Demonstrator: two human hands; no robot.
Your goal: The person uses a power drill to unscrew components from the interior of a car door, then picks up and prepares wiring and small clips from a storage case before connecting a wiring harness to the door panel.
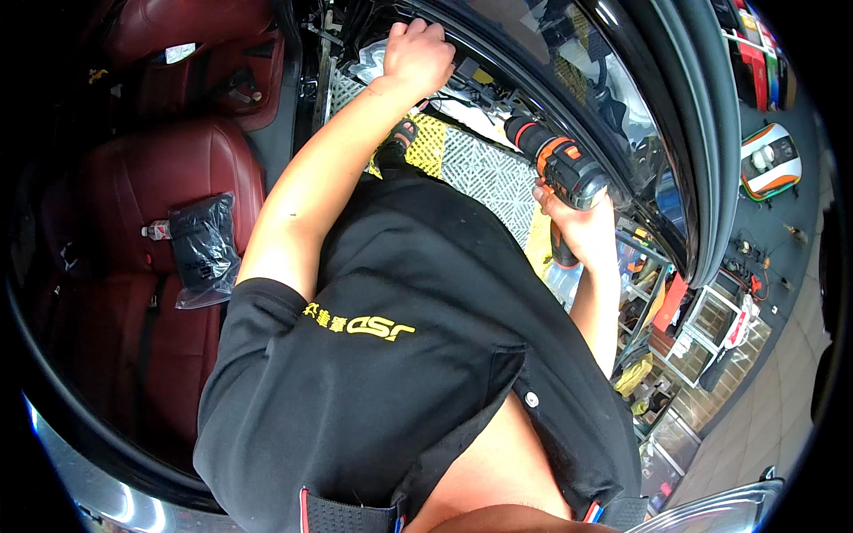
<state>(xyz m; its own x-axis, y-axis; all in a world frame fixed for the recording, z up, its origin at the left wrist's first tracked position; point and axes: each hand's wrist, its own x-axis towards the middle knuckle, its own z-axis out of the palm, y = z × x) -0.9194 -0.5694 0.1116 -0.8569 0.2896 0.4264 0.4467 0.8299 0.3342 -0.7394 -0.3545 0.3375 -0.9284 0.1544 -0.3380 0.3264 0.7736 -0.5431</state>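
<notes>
My right hand [586,224] is wrapped round the handle of an orange and black cordless drill [562,160]. The drill's chuck points up and left at the inner side of a black car door [689,53], and its tip sits close to the exposed parts there. My left hand [418,59] is closed with its fingers curled, up at the door's far inner end. What those fingers hold, if anything, is hidden behind the knuckles. Between the hands, dark brackets and thin wiring [480,84] show along the door.
Dark red car seats [169,191] fill the left, with a clear-wrapped black package [206,249] and a small bottle [156,231] on one. Below the door lies yellow and grey grid flooring [484,169]. Shelving with glass panes [702,342] and a white-and-orange rounded object [769,160] stand right.
</notes>
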